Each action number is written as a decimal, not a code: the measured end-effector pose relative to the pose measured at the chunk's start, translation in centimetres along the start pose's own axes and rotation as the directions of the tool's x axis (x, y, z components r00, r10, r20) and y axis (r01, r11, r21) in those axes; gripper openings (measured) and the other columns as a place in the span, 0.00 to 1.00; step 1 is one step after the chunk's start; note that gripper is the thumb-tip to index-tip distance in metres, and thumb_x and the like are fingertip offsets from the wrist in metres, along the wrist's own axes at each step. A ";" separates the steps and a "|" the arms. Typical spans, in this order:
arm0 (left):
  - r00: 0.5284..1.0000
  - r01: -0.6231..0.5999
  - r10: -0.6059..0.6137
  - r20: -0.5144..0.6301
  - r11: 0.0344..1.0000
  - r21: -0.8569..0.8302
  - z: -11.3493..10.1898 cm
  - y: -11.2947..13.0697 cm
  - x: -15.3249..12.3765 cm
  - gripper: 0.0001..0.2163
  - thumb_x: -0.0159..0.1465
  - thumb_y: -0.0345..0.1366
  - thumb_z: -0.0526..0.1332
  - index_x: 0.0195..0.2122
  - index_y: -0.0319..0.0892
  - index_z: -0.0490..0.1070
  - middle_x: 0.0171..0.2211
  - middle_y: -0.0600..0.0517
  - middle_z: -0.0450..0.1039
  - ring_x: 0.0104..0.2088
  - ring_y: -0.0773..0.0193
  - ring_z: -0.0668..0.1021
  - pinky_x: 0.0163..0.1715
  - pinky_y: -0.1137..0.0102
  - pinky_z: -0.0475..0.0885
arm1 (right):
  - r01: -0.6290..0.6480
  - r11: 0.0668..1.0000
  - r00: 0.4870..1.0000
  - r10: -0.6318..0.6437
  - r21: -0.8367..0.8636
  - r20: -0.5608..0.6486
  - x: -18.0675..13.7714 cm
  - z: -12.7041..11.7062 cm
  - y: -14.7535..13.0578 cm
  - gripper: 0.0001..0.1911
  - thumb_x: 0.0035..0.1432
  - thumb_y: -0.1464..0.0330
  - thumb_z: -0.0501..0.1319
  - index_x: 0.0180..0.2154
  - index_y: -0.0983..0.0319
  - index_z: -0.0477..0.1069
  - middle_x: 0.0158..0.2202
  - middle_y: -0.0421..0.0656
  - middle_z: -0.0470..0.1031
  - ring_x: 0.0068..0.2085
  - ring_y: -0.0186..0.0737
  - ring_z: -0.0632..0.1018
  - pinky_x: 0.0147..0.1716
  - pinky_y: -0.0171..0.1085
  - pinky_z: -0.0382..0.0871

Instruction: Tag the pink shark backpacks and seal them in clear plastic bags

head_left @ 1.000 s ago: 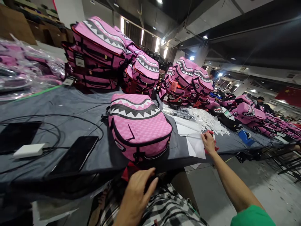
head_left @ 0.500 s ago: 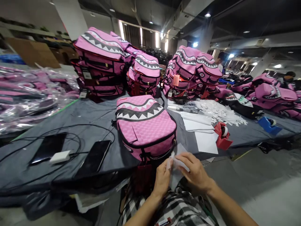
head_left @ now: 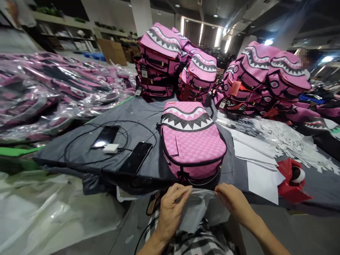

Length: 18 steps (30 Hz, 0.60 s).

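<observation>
Left hand [head_left: 172, 209] and right hand [head_left: 236, 203], bottom centre, both pinching translucent plastic [head_left: 194, 210] by upper edge; pink backpack [head_left: 198, 143] mid-frame on table [head_left: 140, 113]

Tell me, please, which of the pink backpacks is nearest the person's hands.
The single pink backpack lying at the near edge of the table, just beyond the left hand and right hand; the stacked backpacks sit farther back.
</observation>
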State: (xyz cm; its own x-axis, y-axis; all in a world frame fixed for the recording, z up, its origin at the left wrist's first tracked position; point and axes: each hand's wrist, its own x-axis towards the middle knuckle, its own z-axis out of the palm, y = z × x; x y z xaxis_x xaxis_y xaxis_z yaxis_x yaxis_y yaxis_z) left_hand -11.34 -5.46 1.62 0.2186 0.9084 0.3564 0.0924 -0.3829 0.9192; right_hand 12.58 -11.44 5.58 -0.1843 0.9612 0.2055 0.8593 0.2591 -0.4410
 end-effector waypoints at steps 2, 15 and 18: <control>0.996 -0.006 0.010 -0.088 0.999 0.045 0.5 -0.3 0.7 0.11 0.67 0.46 0.63 0.38 0.48 0.82 0.30 0.52 0.78 0.33 0.64 0.77 0.36 0.71 0.72 | -0.055 0.998 0.997 0.052 -0.037 -0.054 0.2 0.0 0.1 0.18 0.74 0.60 0.45 0.37 0.58 0.69 0.29 0.41 0.75 0.28 0.36 0.76 0.27 0.33 0.67; 0.890 -0.261 0.403 -0.215 0.835 0.484 0.2 1.5 1.8 0.03 0.68 0.34 0.62 0.41 0.43 0.71 0.33 0.53 0.74 0.33 0.65 0.75 0.36 0.70 0.73 | 0.178 0.964 0.966 -0.210 -0.197 -0.153 2.8 -0.4 2.6 0.12 0.72 0.69 0.49 0.41 0.59 0.70 0.31 0.41 0.78 0.28 0.32 0.79 0.26 0.29 0.68; 0.819 -0.544 0.563 0.115 0.696 0.468 1.7 2.8 1.4 0.05 0.70 0.28 0.56 0.43 0.39 0.71 0.33 0.50 0.74 0.35 0.64 0.75 0.39 0.68 0.72 | 0.186 0.965 0.964 -0.215 -0.185 -0.156 2.7 -0.2 2.4 0.12 0.72 0.69 0.49 0.40 0.59 0.70 0.30 0.41 0.77 0.26 0.32 0.79 0.25 0.29 0.68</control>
State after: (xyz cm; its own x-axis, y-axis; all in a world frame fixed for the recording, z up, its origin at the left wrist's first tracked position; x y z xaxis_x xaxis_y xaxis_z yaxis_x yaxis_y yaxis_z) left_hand -9.09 -5.52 4.39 0.3426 0.5088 0.7898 0.3997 -0.8397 0.3676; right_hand 14.27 -8.27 5.23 -0.2880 0.8558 0.4296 0.8833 0.4107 -0.2259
